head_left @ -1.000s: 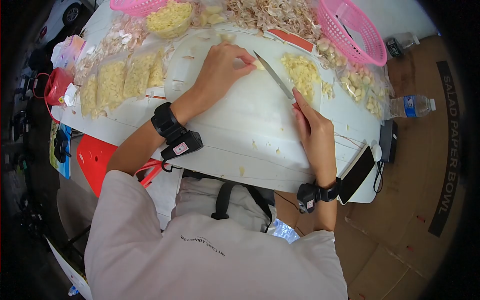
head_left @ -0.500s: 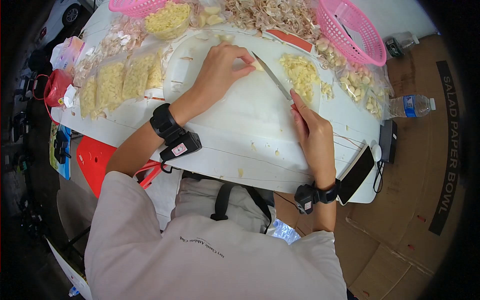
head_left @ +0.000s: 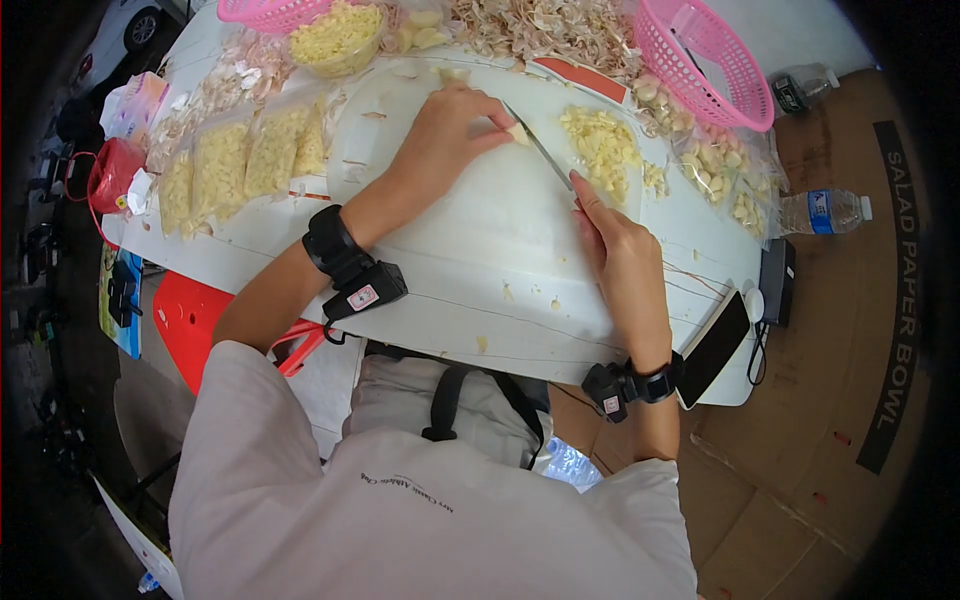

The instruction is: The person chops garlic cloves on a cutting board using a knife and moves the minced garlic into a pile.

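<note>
My right hand (head_left: 622, 245) is closed round the handle of a knife (head_left: 545, 155), its blade slanting up and left over the white cutting board (head_left: 470, 235). The blade lies against a pale garlic clove (head_left: 519, 134), which the fingertips of my left hand (head_left: 455, 130) pinch from the left side. A heap of chopped garlic (head_left: 602, 148) sits on the board right of the blade. Another few pale garlic pieces (head_left: 453, 76) lie behind my left hand, near the board's far edge.
Bags of chopped garlic (head_left: 222, 170) lie left of the board, below a filled tub (head_left: 338, 42). Garlic skins (head_left: 545, 28) are piled at the back. On the right are a pink basket (head_left: 735, 85), bagged cloves (head_left: 712, 170), a water bottle (head_left: 825, 212) and a phone (head_left: 714, 350).
My right hand and the knife have shifted slightly up and to the left, bringing the blade closer to my left fingertips. My left hand stays nearly in place on the garlic clove.
</note>
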`<state>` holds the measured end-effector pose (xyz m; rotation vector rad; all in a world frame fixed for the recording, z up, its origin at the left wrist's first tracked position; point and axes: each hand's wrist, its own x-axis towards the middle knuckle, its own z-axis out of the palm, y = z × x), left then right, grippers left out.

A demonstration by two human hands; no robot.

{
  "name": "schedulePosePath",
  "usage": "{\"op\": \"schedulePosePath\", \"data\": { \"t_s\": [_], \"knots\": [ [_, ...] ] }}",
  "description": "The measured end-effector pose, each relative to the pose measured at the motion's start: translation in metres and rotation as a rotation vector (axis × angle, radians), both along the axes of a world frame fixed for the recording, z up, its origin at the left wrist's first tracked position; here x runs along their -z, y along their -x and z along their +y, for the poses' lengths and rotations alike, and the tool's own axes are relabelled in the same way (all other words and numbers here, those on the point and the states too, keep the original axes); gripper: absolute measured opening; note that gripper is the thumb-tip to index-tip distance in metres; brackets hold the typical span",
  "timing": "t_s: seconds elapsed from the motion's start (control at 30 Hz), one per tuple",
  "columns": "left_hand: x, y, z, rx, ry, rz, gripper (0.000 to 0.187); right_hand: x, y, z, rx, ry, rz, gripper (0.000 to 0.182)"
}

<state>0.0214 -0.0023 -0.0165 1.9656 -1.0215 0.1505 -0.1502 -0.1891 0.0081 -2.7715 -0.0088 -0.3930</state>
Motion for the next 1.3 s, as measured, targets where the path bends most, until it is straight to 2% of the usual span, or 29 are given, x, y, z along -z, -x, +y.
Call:
{"op": "schedulePosePath", "data": {
  "t_s": [0.2,0.33,0.4,0.5,1.3],
  "knots": [
    [-0.001,0.003,0.001,-0.043,-0.009,0.005,0.015,0.011,-0.004,-0.009,-0.013,-0.161,-0.05,0.041],
    [-0.005,0.004,0.002,-0.03,-0.016,0.009,0.015,0.006,0.0,-0.006,0.009,-0.157,-0.031,0.041],
    [-0.008,0.007,0.002,-0.052,-0.041,0.033,0.015,0.004,0.002,-0.004,0.013,-0.201,-0.124,0.044],
    [-0.008,0.009,0.002,-0.014,-0.062,0.09,0.016,0.001,0.004,-0.004,0.037,-0.231,-0.132,0.046],
    [-0.011,0.015,0.002,0.007,-0.068,0.105,0.017,0.003,0.008,-0.005,0.033,-0.133,-0.027,0.043]
  ]
}}
